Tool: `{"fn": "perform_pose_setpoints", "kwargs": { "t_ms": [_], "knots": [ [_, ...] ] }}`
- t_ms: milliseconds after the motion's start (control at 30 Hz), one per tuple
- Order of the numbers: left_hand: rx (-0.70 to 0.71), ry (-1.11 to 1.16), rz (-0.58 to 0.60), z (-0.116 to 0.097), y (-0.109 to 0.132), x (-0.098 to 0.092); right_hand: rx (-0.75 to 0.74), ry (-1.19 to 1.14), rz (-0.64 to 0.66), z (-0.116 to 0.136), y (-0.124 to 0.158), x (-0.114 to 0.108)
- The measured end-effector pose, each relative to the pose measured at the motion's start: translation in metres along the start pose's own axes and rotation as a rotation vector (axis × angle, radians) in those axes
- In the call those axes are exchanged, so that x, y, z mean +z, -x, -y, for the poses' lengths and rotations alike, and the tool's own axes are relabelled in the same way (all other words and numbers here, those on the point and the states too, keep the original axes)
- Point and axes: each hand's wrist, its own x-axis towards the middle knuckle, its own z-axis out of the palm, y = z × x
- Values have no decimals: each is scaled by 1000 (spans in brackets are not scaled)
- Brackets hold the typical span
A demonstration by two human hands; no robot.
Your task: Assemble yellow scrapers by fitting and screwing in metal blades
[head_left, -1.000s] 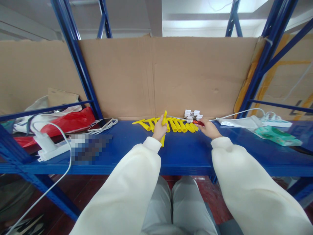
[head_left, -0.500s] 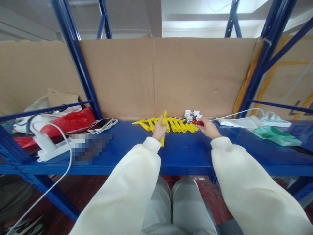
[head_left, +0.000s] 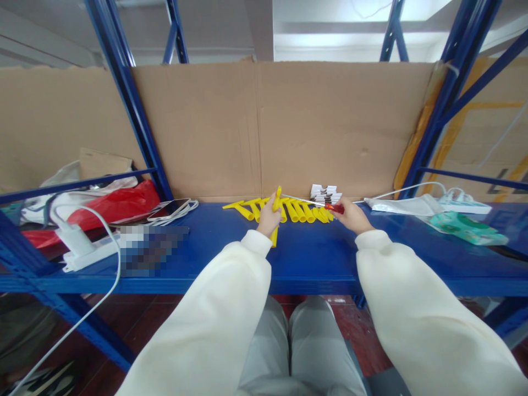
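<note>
My left hand (head_left: 269, 220) is closed around a yellow plastic piece (head_left: 278, 197), whose narrow end points up above the fingers. In my right hand (head_left: 355, 216) is a screwdriver (head_left: 335, 208) with a red handle. Its thin metal shaft runs left, and the tip reaches the yellow piece near my left fingers; whether they touch I cannot tell. Behind and between the hands lies a row of several yellow tube-like pieces (head_left: 300, 212) with flared ends. Small white pieces with dark parts (head_left: 325, 194) stand in a stack just behind the screwdriver.
The blue shelf top (head_left: 313, 258) backs onto a cardboard sheet (head_left: 330, 121). On the left are a power strip (head_left: 93, 256), a red bag (head_left: 119, 206) and a phone with a white cable (head_left: 175, 210). A green packet (head_left: 468, 228) and a white pouch (head_left: 406, 205) lie right.
</note>
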Motion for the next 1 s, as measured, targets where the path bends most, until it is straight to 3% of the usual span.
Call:
{"fn": "perform_pose_setpoints", "kwargs": {
  "t_ms": [367,700,1000],
  "knots": [
    [1,10,3,1,-1,1,-87,26,-2,-1,-4,4],
    [0,0,-1,1,-1,0,9,14,23,2,1,-2],
    [-3,7,4,0,0,0,-95,-30,-41,1,-3,-1]
  ]
}}
